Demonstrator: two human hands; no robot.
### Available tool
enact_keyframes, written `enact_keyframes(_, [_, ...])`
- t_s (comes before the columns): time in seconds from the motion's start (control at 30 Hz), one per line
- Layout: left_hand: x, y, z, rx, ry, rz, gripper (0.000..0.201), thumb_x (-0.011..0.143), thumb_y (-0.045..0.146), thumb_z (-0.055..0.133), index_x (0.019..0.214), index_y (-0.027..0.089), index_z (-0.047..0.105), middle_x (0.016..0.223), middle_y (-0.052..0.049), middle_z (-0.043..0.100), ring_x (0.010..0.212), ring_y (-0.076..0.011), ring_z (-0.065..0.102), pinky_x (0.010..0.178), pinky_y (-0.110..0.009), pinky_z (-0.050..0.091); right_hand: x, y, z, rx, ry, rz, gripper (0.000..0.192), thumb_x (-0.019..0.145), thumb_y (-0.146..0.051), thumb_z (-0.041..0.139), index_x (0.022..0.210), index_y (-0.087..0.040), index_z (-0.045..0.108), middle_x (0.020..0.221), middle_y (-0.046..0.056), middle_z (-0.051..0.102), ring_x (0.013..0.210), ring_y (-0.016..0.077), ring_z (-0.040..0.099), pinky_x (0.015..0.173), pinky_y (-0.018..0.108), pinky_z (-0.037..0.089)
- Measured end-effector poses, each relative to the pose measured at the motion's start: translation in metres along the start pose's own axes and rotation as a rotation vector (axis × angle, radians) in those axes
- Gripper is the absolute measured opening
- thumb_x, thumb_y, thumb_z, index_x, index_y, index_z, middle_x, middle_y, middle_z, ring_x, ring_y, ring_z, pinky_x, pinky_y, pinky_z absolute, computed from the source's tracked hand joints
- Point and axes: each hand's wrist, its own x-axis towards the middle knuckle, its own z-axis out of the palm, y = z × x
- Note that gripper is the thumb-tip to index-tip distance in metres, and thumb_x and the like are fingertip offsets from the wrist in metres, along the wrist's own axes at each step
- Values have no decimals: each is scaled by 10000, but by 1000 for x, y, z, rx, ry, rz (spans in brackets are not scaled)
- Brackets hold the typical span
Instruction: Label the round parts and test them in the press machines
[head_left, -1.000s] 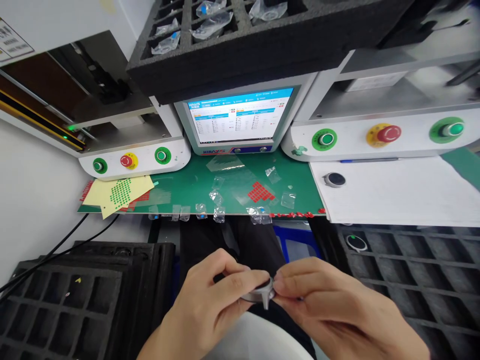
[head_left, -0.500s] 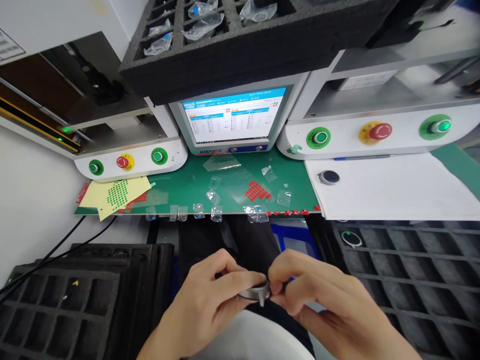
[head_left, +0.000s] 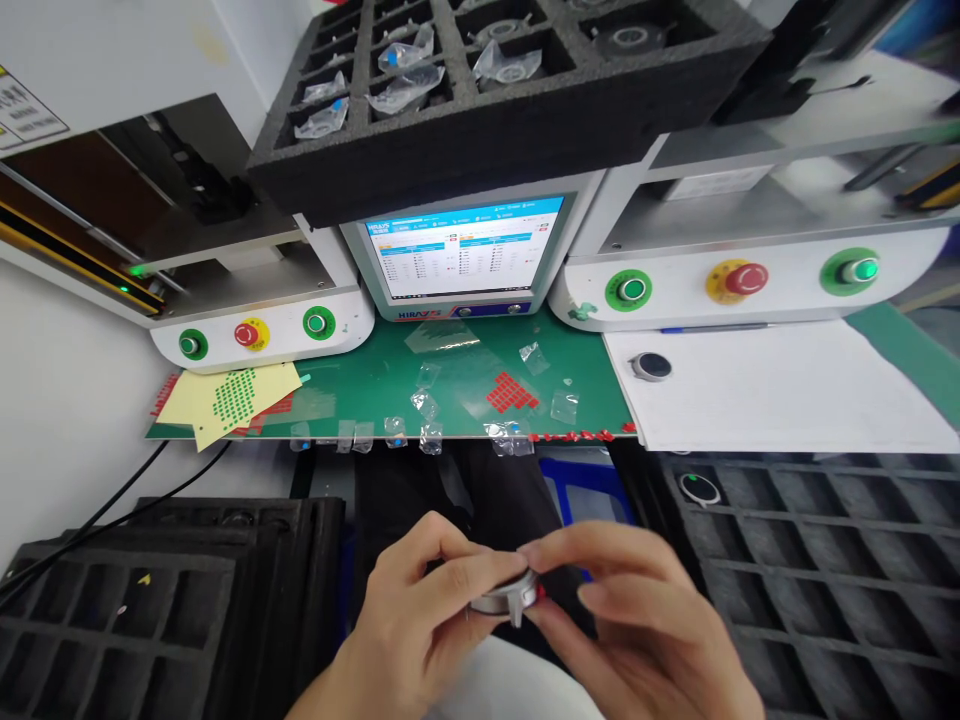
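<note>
Pinching a small round metal watch case between them, the left hand and the right hand are meeting low over the person's lap; the left thumb and fingers are clamping its rim while the right fingertips are pressing its far edge. Flanking the grip, 2 black foam trays are lying. Beyond it, a green mat is carrying clear film scraps and red stickers, with a lit monitor behind.
</note>
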Motion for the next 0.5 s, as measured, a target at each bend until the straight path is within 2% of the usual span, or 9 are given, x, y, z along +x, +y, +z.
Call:
enact_keyframes(0.07, [0,-1,-1,-17,-11,7,253,936,192,547,1176,176,627,863,-30,588,765,-83,581,670,-162,510,-1,0,-2,12,-15,12,446,713,71,646,1057,-198,557,999,63,692,813,167,712,666,264,638])
enact_keyframes(0.17, [2,-2,-3,-24,-10,-11,244,942,207,539,1167,186,632,856,-29,594,753,-83,583,647,-159,503,0,-2,-7,-40,-128,-33,448,719,72,645,1073,-196,588,898,45,748,811,197,732,683,274,650])
enact_keyframes(0.23, [4,-2,-4,-15,-9,-26,239,941,202,540,1159,192,635,853,-26,595,740,-80,585,637,-159,499,1,-4,-10,-106,-157,-66,439,725,61,649,1080,-191,593,867,50,757,829,221,734,695,285,654])
enact_keyframes(0.33, [6,-3,-6,7,-18,-34,225,938,186,543,1141,187,640,850,-22,594,722,-73,585,628,-155,491,1,-3,-10,-153,-153,-39,430,740,55,639,1080,-203,592,864,48,758,831,212,733,687,274,652])
enact_keyframes(0.5, [6,-8,-10,36,-44,-65,233,929,174,556,1147,189,635,839,-18,579,698,-71,575,599,-154,477,2,1,-5,-110,-120,22,396,749,61,622,1036,-211,610,824,15,743,796,160,722,675,231,637])
